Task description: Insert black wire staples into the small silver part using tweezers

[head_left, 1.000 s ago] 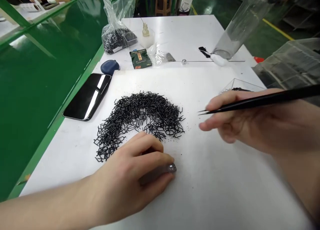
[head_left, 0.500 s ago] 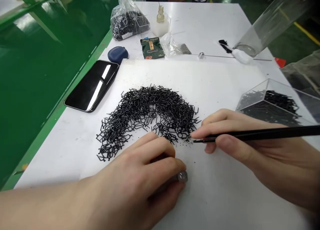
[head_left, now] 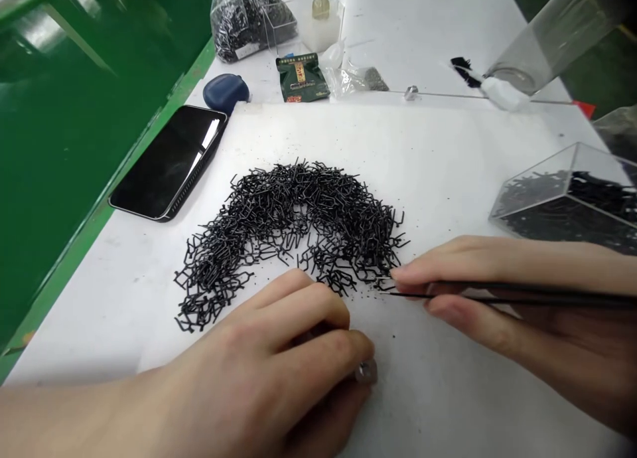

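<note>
Small bent black pieces (head_left: 298,199) lie in an arched heap on a white sheet. Below the heap, my left hand (head_left: 288,358) is curled around a small clear object (head_left: 367,371); only its end shows between thumb and forefinger, and the rest is hidden by my fingers. At the right, my right hand (head_left: 497,292) holds black tweezers (head_left: 478,292) between thumb and fingers. The tweezers' tips are at the lower right edge of the heap, beside some loose pieces. Whether anything is between the tips is too small to tell.
A phone (head_left: 169,162) and a blue rounded object (head_left: 225,93) lie at the left. Farther back are a bag of black pieces (head_left: 249,20), a green packet (head_left: 302,79) and a small bottle (head_left: 321,3). A clear box (head_left: 567,199) and a clear cylinder (head_left: 552,40) are at the right.
The view has shifted and come slightly closer. The tweezers have turned, so both their arms now show. My left hand keeps its grip on the clear object.
</note>
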`<state>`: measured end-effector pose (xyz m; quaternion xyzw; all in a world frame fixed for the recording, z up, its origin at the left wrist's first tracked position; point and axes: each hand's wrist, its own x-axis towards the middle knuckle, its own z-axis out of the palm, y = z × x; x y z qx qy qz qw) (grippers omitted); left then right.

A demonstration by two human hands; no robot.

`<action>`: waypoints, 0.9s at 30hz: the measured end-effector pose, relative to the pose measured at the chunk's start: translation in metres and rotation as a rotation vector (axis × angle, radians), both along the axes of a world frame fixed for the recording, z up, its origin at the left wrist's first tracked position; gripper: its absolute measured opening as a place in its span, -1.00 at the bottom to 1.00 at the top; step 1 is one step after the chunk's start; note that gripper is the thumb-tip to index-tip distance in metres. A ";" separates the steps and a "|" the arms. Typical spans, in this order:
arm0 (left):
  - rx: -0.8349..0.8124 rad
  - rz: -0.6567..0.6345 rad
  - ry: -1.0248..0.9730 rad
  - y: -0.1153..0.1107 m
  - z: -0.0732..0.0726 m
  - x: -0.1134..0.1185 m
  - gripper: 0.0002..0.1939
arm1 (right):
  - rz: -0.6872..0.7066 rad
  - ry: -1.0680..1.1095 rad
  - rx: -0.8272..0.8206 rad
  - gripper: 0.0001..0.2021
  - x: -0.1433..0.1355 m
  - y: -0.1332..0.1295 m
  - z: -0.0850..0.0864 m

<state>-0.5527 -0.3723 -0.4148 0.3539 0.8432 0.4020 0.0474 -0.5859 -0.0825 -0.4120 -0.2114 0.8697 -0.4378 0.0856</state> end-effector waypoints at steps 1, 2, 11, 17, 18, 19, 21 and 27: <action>0.001 0.002 -0.004 0.000 0.000 0.000 -0.88 | 0.016 0.003 0.009 -0.79 -0.001 0.000 0.001; -0.001 0.001 -0.005 0.000 0.000 0.000 -0.88 | 0.029 0.001 0.016 -0.79 -0.001 0.000 0.001; -0.010 0.004 -0.007 0.001 0.000 0.000 -0.83 | -0.099 0.013 0.068 -0.87 0.005 0.009 -0.008; -0.006 0.005 -0.030 0.001 0.002 -0.001 -0.80 | -0.071 0.033 0.119 -0.84 0.004 0.006 -0.007; -0.004 0.009 -0.029 0.001 0.001 -0.001 -0.81 | -0.061 0.040 0.118 -0.84 0.003 0.005 -0.007; -0.002 0.009 -0.025 0.001 0.001 -0.002 -0.82 | -0.057 0.044 0.119 -0.84 0.002 0.004 -0.007; -0.006 0.002 -0.021 0.001 0.001 -0.002 -0.85 | -0.058 0.044 0.127 -0.85 0.001 0.002 -0.006; -0.016 -0.021 -0.025 -0.001 0.002 -0.001 -0.82 | -0.052 0.009 0.105 -0.86 0.002 0.001 -0.003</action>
